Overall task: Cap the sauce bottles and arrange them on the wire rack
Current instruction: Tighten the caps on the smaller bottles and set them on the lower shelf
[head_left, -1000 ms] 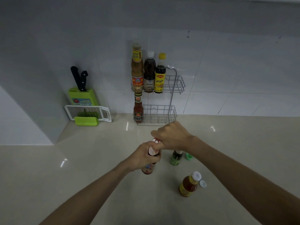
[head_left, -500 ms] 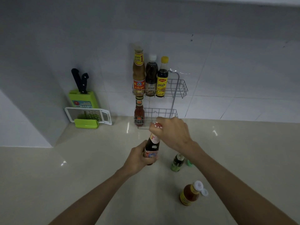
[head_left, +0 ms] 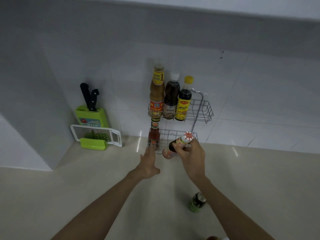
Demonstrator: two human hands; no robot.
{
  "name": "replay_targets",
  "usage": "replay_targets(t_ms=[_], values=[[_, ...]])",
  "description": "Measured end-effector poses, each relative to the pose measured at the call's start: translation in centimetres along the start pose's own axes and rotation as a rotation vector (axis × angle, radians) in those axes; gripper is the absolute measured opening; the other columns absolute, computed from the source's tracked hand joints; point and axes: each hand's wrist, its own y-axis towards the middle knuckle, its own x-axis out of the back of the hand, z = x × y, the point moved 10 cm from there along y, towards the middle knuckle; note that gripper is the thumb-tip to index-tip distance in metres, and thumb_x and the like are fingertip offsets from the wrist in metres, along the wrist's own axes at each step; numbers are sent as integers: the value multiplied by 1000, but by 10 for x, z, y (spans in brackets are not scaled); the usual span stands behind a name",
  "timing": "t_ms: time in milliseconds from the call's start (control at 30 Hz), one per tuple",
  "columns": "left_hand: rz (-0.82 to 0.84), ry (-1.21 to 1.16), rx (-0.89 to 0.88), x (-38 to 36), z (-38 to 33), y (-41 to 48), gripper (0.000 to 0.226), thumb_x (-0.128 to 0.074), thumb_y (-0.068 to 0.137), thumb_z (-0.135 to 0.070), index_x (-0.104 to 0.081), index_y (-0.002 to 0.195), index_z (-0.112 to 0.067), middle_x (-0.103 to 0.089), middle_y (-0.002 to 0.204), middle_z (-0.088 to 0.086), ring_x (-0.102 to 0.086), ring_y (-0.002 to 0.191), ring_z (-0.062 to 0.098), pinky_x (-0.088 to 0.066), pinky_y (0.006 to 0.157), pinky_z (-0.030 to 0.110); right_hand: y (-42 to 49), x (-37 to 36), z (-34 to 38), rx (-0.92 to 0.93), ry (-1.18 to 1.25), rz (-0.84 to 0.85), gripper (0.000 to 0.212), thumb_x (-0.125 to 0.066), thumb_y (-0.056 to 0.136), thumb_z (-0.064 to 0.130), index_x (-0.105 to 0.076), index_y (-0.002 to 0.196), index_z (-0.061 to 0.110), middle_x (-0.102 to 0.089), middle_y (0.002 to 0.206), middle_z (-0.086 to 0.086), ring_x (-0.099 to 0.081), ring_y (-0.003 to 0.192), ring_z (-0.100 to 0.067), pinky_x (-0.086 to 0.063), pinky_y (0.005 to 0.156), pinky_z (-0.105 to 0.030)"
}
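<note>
My right hand grips a dark sauce bottle with a red-and-white cap, tilted, right in front of the wire rack's lower shelf. My left hand hovers open just left of it, fingers spread, holding nothing. A red chili sauce bottle stands at the left end of the lower shelf. The upper shelf carries three capped bottles: a tall brown one, a dark one with a white cap, and a dark one with a yellow cap. A small green-labelled bottle stands on the counter by my right forearm.
A green knife block with black-handled knives and a white grater stand at the back left. A white wall block juts out at the far left. Another bottle's top shows at the bottom edge.
My left hand let go of the bottle and opened. My right hand carried the capped bottle forward to the rack's lower shelf. The view moved closer to the wall.
</note>
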Motion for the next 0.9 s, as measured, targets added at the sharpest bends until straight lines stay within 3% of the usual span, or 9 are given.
replay_targets(t_ms=[67, 133, 267, 367, 467, 567, 667, 900], values=[[82, 75, 62, 4, 14, 15, 112, -68, 79, -12, 20, 148, -11, 19, 159, 9, 18, 147, 23, 8, 118, 44, 17, -6, -10, -22, 39, -57, 25, -73, 79, 33, -50, 86, 34, -63, 90, -1, -64, 85, -18, -55, 75, -44], [139, 54, 87, 5, 16, 28, 113, -67, 79, -13, 24, 147, -12, 26, 157, 8, 21, 146, 22, 4, 121, 45, 31, -20, -18, -33, 46, -64, 24, -72, 81, 32, -50, 89, 35, -61, 94, 0, -60, 90, -20, -52, 78, -43], [74, -141, 110, 24, 11, 54, 116, -67, 76, -6, 24, 147, -16, 26, 158, 5, 20, 146, 20, -10, 121, 43, 50, -51, -29, 3, -67, 3, 32, -68, 85, 27, -56, 111, 13, -55, 107, 1, -52, 96, -17, -44, 81, -30], [13, -251, 121, 39, 12, 64, 118, -68, 74, -3, 24, 147, -16, 20, 159, 6, 13, 148, 23, -18, 120, 43, 59, -68, -33, 21, -89, 69, 32, -66, 87, 22, -56, 114, 9, -55, 109, -1, -50, 93, -12, -37, 72, -13], [18, -318, 150, 46, 18, 71, 120, -69, 74, 0, 25, 146, -16, 21, 159, 5, 4, 149, 25, -25, 117, 42, 70, -78, -37, 4, -101, 92, 23, -66, 88, 26, -56, 104, 13, -63, 101, 0, -59, 90, -15, -49, 72, -22], [52, -399, 141, 44, 18, 74, 114, -66, 76, 5, 18, 149, -17, -2, 161, 4, -20, 144, 26, -36, 104, 33, 81, -91, -37, 4, -155, 162, 25, -66, 86, 30, -54, 102, 16, -67, 96, -1, -63, 88, -17, -55, 73, -35], [84, -443, 118, 40, 15, 74, 110, -63, 74, 9, 10, 150, -24, -36, 143, 7, -41, 121, 21, -42, 96, 35, 89, -102, -34, -4, -184, 232, 31, -68, 84, 33, -53, 105, 16, -66, 92, -3, -62, 83, -17, -54, 71, -33], [64, -515, 62, 40, 10, 78, 110, -63, 69, 14, -2, 150, -27, -44, 132, 4, -47, 118, 22, -49, 97, 42, 108, -114, -47, -125, -179, 310, 41, -70, 84, 29, -50, 118, 14, -67, 109, -7, -62, 99, -24, -47, 78, -29]])
